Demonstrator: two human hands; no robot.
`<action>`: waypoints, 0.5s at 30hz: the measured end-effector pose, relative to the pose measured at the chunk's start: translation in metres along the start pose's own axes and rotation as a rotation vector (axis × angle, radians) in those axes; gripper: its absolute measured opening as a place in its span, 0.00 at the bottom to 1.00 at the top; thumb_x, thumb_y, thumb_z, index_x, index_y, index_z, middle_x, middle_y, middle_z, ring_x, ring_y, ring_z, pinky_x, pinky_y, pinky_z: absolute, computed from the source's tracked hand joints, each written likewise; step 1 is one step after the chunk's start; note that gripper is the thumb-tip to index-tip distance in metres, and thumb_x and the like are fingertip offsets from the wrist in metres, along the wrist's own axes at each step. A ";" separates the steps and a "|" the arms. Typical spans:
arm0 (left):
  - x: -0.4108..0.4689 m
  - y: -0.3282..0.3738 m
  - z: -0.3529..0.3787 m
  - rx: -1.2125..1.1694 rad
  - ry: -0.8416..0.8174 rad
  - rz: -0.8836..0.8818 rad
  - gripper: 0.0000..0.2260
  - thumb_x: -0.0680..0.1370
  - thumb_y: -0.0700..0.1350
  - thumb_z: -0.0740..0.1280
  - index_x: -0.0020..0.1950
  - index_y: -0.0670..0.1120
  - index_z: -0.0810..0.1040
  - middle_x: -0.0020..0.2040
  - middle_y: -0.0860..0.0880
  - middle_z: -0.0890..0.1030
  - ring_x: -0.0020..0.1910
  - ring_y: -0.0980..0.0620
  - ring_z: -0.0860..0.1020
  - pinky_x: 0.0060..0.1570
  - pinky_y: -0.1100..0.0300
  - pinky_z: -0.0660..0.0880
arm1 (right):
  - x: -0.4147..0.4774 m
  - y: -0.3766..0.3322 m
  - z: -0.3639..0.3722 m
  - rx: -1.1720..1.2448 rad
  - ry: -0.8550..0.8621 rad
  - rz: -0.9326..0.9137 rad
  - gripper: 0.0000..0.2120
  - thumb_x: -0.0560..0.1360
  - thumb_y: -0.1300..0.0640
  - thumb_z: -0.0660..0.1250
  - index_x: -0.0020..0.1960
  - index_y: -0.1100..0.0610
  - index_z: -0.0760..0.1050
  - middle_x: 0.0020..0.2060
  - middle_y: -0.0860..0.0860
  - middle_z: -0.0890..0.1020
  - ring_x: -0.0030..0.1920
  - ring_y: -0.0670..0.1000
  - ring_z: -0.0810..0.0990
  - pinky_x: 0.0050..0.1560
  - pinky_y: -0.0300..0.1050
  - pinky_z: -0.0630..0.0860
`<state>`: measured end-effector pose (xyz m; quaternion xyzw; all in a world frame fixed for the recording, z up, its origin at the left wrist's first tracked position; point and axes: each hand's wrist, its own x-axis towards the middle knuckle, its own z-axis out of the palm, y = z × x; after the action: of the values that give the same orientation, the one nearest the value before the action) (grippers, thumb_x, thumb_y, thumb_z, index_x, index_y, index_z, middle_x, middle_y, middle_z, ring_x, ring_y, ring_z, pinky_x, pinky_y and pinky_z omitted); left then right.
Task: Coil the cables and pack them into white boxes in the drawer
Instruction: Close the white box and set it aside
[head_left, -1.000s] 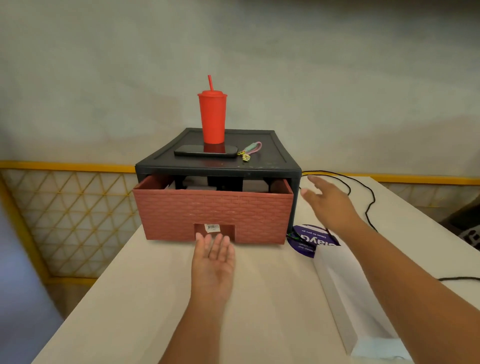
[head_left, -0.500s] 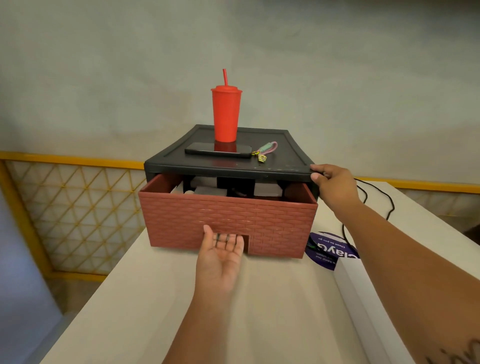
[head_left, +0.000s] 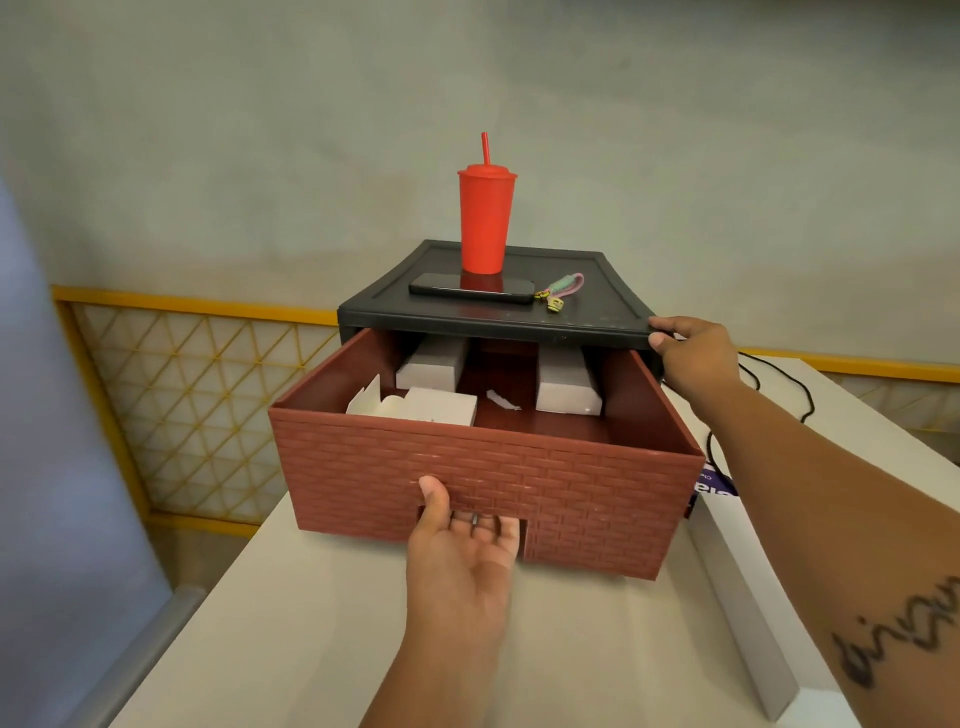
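The brick-patterned red drawer (head_left: 545, 483) stands pulled well out of its black cabinet (head_left: 498, 319). My left hand (head_left: 462, 540) is palm up with its fingers hooked into the drawer's handle notch and the thumb on the front. My right hand (head_left: 691, 358) grips the cabinet's top right corner. Inside the drawer lie white boxes: one at the front left (head_left: 441, 408) with an open flap, one at the back left (head_left: 431, 364), one at the back right (head_left: 566, 387). A black cable (head_left: 795, 395) trails on the table behind my right forearm.
A red tumbler with a straw (head_left: 485, 218), a black phone (head_left: 470, 287) and a pastel key strap (head_left: 563, 288) sit on the cabinet top. A long white box (head_left: 743, 597) lies on the table to the right, a purple label (head_left: 719, 486) beyond it. The table's left edge drops off.
My left hand went into the handle notch and pulled the drawer far out, showing the white boxes. My right hand moved onto the cabinet's corner and stays there.
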<state>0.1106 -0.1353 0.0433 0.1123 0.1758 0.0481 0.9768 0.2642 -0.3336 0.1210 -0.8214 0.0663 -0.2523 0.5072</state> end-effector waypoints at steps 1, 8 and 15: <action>-0.005 0.001 -0.003 -0.001 0.004 0.004 0.11 0.76 0.51 0.64 0.49 0.42 0.76 0.41 0.47 0.79 0.44 0.50 0.78 0.56 0.52 0.73 | 0.000 0.000 0.000 -0.002 0.002 -0.002 0.13 0.77 0.61 0.64 0.60 0.56 0.78 0.59 0.55 0.78 0.58 0.57 0.76 0.63 0.50 0.73; -0.027 0.001 -0.018 0.071 0.038 0.056 0.11 0.75 0.50 0.64 0.46 0.43 0.75 0.34 0.48 0.77 0.36 0.52 0.75 0.47 0.55 0.75 | 0.000 0.004 -0.002 -0.013 -0.007 -0.012 0.14 0.77 0.60 0.64 0.62 0.56 0.76 0.61 0.55 0.78 0.61 0.56 0.75 0.65 0.48 0.70; -0.035 -0.009 -0.027 0.343 0.154 0.045 0.15 0.75 0.55 0.64 0.39 0.43 0.71 0.34 0.47 0.73 0.34 0.51 0.73 0.41 0.57 0.74 | -0.030 0.029 -0.039 -0.379 -0.227 0.025 0.29 0.79 0.45 0.57 0.76 0.49 0.50 0.65 0.60 0.74 0.63 0.62 0.72 0.64 0.53 0.67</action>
<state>0.0683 -0.1429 0.0282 0.2771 0.2532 0.0479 0.9256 0.2233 -0.3676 0.0995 -0.9243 0.0650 -0.1349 0.3511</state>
